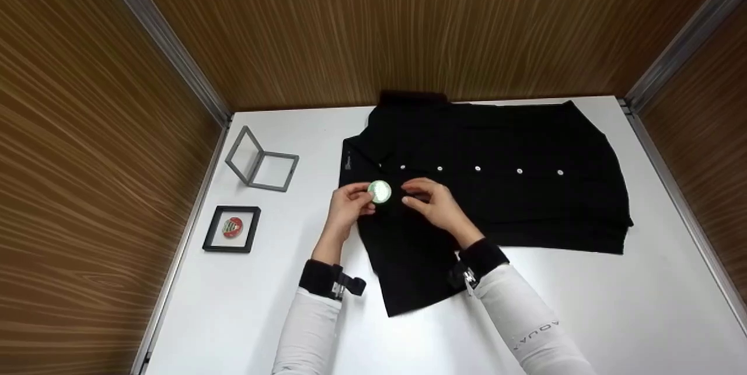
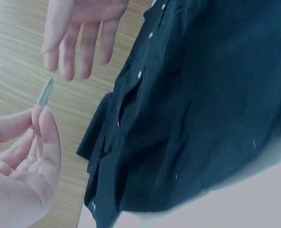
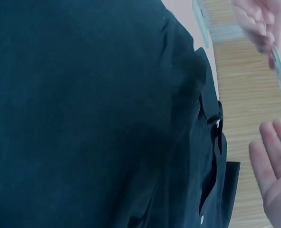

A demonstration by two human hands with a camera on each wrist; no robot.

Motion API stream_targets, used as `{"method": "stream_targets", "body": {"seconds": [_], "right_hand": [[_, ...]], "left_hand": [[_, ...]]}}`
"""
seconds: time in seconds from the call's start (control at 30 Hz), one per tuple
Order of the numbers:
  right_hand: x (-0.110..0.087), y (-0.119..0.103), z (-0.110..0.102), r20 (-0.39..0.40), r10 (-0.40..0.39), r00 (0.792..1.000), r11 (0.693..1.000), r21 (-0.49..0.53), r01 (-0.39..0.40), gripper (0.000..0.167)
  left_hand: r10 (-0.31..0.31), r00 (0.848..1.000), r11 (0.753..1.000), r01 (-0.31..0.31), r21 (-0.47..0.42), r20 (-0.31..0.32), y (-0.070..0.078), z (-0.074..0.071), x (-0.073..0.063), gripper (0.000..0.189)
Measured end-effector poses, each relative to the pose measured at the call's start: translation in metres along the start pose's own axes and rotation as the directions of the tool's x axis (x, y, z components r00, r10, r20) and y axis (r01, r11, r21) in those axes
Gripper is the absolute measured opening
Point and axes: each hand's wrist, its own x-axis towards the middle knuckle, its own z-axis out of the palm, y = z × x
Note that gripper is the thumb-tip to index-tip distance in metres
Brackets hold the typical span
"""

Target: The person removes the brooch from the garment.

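Observation:
My left hand (image 1: 347, 207) pinches a round, shiny green-and-white disc, perhaps a pin badge (image 1: 380, 191), between thumb and fingers. Edge-on, the badge (image 2: 46, 92) looks thin in the left wrist view. A little to its right, my right hand (image 1: 435, 203) is held with thumb and fingers apart and nothing between them; in the right wrist view its fingers (image 3: 273, 149) are extended. Both hands are above a black button-up shirt (image 1: 496, 206), spread sideways with its collar to the left and white buttons in a row. The badge's back is hidden in the head view.
A grey hinged frame (image 1: 252, 182) stands unfolded on the white table (image 1: 280, 305) at the left. In front of it lies a black frame (image 1: 208, 238) holding a red, green and white round badge (image 1: 232, 227). Wood-grain panels (image 1: 362, 31) enclose the back and sides.

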Motion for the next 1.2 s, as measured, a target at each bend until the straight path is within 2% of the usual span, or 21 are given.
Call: {"method": "stream_targets", "body": {"seconds": [0.13,0.23,0.43,0.57,0.67,0.77,0.93,1.2], "right_hand": [[-0.001,0.028,-0.005,-0.029,0.044,0.999,0.987,-0.155,-0.048,0.029],[-0.004,0.033,-0.012,-0.016,0.082,0.996,0.957,-0.279,-0.084,0.033],[-0.015,0.040,-0.025,0.009,0.164,0.986,0.855,-0.500,-0.137,0.043],[-0.023,0.044,-0.032,0.010,0.218,0.976,0.779,-0.604,-0.168,0.049],[-0.029,0.046,-0.037,0.010,0.249,0.968,0.732,-0.657,-0.181,0.053],[-0.033,0.048,-0.041,0.007,0.264,0.964,0.702,-0.687,-0.187,0.056],[-0.037,0.052,-0.045,0.005,0.285,0.959,0.676,-0.710,-0.197,0.058],[-0.040,0.056,-0.047,-0.007,0.351,0.936,0.632,-0.736,-0.243,0.061]], "left_hand": [[0.028,0.997,0.999,-0.025,0.045,-0.076,-0.005,-0.012,0.002,0.026],[0.042,0.991,0.996,-0.032,0.084,-0.127,-0.010,-0.023,0.004,0.026],[0.057,0.977,0.993,-0.033,0.117,-0.204,-0.014,-0.046,0.005,0.026],[0.070,0.960,0.986,-0.025,0.164,-0.271,-0.015,-0.065,0.008,0.026],[0.074,0.943,0.982,-0.013,0.188,-0.324,-0.015,-0.081,0.011,0.027],[0.076,0.928,0.980,-0.003,0.197,-0.366,-0.014,-0.095,0.012,0.029],[0.060,0.905,0.984,0.017,0.178,-0.421,-0.012,-0.115,0.013,0.031],[0.006,0.869,0.999,0.018,0.044,-0.495,-0.010,-0.140,0.015,0.029]]}}
